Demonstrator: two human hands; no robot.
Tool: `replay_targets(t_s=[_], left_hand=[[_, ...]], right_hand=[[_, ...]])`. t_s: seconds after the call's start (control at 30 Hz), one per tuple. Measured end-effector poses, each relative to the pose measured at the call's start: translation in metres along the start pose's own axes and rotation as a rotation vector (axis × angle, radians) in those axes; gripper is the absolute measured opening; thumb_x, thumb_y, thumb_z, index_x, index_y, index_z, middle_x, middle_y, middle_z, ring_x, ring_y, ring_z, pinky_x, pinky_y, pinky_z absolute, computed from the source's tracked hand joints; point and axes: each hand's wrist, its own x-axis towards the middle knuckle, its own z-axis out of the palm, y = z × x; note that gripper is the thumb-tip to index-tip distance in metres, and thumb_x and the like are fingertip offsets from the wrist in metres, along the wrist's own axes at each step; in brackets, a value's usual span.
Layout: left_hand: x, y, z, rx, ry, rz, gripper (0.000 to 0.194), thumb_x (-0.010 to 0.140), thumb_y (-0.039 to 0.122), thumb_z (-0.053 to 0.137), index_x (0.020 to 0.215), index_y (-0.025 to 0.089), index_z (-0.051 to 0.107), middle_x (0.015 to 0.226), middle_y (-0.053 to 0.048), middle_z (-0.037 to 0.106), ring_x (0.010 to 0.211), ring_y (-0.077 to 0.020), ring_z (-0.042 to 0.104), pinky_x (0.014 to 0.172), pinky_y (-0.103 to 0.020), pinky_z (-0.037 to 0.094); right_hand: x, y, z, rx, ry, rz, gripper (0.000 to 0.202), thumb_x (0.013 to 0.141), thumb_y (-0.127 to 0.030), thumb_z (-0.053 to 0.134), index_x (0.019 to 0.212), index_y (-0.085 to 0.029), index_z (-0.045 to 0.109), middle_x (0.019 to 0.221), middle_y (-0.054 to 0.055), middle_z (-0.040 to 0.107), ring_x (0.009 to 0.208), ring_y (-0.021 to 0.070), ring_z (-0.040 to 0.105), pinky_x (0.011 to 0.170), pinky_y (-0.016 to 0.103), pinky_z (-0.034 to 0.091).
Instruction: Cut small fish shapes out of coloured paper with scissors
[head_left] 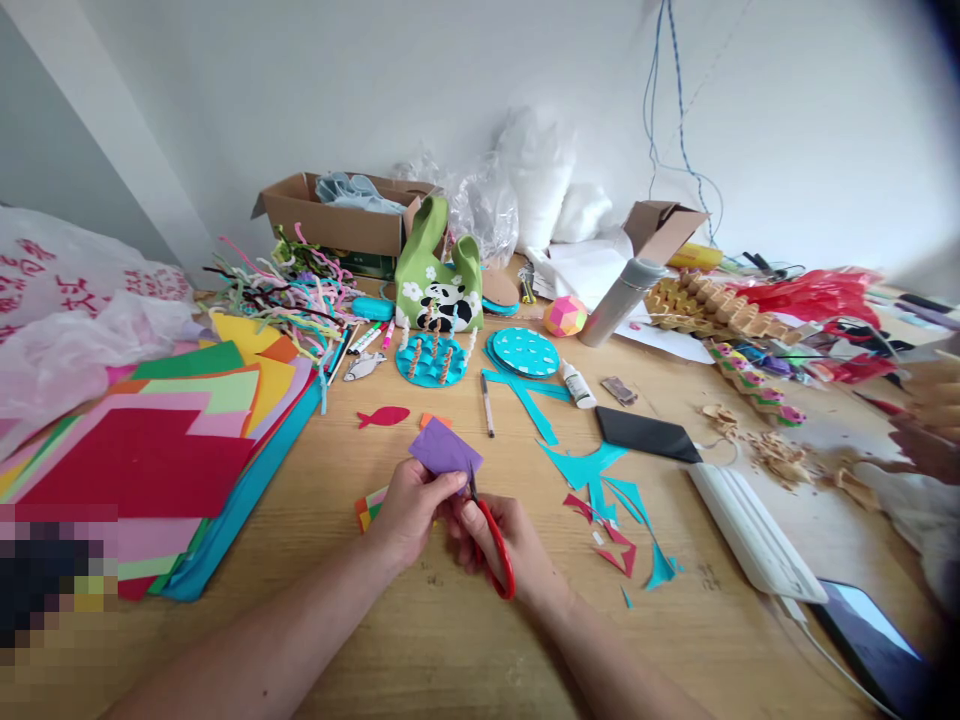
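right fingers (pixel 472 514) wrap scissors (pixel 497 533), left fingers (pixel 448 484) pinch sheet (pixel 445 448)

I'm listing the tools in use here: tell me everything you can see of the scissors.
The scissors have glossy red, plastic-looking handles and slim, dark, metal-looking blades. The right hand holds them by the handles; the blades point away from the person, at the edge of the purple sheet in the left hand. How far they open is unclear.
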Motion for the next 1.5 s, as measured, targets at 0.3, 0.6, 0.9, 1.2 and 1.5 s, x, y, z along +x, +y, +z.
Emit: replay_targets(t_s=[0.3, 0.6, 0.9, 1.2, 1.5], left_hand=[[-0.0003, 0.0015, 0.0023, 0.006, 0.022, -0.004, 0.026, 0.065, 0.034, 0.073, 0.058, 0.015, 0.057, 0.05, 0.001, 0.056, 0.037, -0.0108, 0.05, 0.036, -0.023, 0.038], [0.0002, 0.002, 0.0032, -0.003, 0.042, -0.02, 0.025, 0.062, 0.033, 0.073, 0.057, 0.014, 0.058, 0.052, 0.001, 0.057, 0.039, -0.0105, 0.05, 0.035, -0.022, 0.038], [0.0012, 0.0002, 0.0023, -0.022, 0.052, -0.015, 0.024, 0.062, 0.032, 0.074, 0.058, 0.014, 0.06, 0.054, 0.0, 0.058, 0.041, -0.0104, 0.051, 0.035, -0.022, 0.038], [0.0008, 0.0005, 0.0024, -0.026, 0.052, -0.015, 0.024, 0.061, 0.033, 0.074, 0.058, 0.014, 0.06, 0.054, 0.0, 0.058, 0.041, -0.0105, 0.051, 0.035, -0.022, 0.038], [0.001, 0.0007, 0.0023, -0.025, 0.055, -0.018, 0.024, 0.061, 0.032, 0.074, 0.058, 0.013, 0.061, 0.054, 0.0, 0.058, 0.042, -0.0106, 0.052, 0.035, -0.021, 0.038]], right_hand=[[0.0003, -0.003, 0.0005, -0.021, 0.021, 0.007, 0.059, 0.078, -0.074, 0.052, 0.07, -0.015, 0.054, 0.051, -0.002, 0.05, 0.042, 0.0087, 0.046, 0.041, 0.02, 0.034], [-0.0003, -0.0022, 0.0004, -0.064, 0.035, 0.029, 0.06, 0.078, -0.074, 0.051, 0.07, -0.015, 0.054, 0.049, -0.003, 0.05, 0.04, 0.0083, 0.044, 0.039, 0.02, 0.032], [-0.0001, -0.0012, -0.0002, -0.08, 0.044, 0.025, 0.061, 0.078, -0.075, 0.05, 0.069, -0.015, 0.054, 0.047, -0.003, 0.047, 0.037, 0.0079, 0.043, 0.037, 0.02, 0.031], [-0.0005, -0.0015, -0.0003, -0.09, 0.058, 0.031, 0.059, 0.079, -0.073, 0.051, 0.069, -0.015, 0.054, 0.046, -0.003, 0.047, 0.036, 0.0072, 0.041, 0.035, 0.018, 0.027], [0.0013, 0.0018, -0.0007, -0.059, 0.048, 0.022, 0.058, 0.08, -0.072, 0.05, 0.071, -0.015, 0.053, 0.047, -0.004, 0.047, 0.035, 0.007, 0.043, 0.033, 0.017, 0.031]])
